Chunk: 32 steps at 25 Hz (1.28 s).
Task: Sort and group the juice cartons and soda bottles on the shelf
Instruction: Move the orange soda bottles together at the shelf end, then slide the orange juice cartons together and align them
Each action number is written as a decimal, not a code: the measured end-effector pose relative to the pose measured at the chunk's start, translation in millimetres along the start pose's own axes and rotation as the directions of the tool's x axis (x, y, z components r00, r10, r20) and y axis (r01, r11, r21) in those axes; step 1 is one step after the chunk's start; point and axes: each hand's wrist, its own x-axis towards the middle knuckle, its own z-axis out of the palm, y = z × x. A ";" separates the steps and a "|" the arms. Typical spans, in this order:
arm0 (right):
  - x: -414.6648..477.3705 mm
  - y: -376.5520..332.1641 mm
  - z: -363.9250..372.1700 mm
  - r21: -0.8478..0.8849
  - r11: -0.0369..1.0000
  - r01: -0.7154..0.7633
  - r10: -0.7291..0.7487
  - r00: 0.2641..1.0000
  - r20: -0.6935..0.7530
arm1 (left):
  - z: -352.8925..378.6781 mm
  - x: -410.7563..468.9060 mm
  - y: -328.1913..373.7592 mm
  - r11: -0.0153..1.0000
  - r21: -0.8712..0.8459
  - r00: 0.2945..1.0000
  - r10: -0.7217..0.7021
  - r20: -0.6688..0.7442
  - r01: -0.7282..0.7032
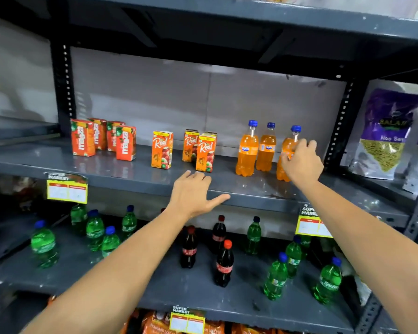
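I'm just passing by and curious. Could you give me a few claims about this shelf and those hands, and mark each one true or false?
1. The right hand is on an orange soda bottle. True.
2. The left hand holds a juice carton. False: it rests open on the shelf edge.
3. Three orange soda bottles stand together. True.
4. The green bottles share the cartons' shelf. False: they stand one shelf lower.
5. The Maaza cartons stand left of the Real cartons. True.

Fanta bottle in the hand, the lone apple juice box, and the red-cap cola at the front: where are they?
Fanta bottle (pixel 285 150): head view, orange body left of the fingers.
Lone apple juice box (pixel 162 150): head view, front face.
Front cola bottle (pixel 224 266): head view, label.
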 end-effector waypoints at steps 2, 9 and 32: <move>-10.7 -21.6 2.2 -0.004 0.996 0.093 -0.093 0.996 0.004 | -5.3 -12.8 -37.6 0.999 0.043 1.000 -0.013 -0.001 0.013; -72.0 -184.1 23.1 0.164 0.952 0.257 -0.282 0.947 0.151 | -32.8 -56.9 -181.2 0.981 0.166 0.995 -0.092 -0.032 0.096; -90.9 -407.1 141.2 0.461 0.858 -0.229 -0.104 0.800 0.591 | -20.1 -80.4 -401.7 0.990 0.043 0.984 0.137 -0.116 -0.133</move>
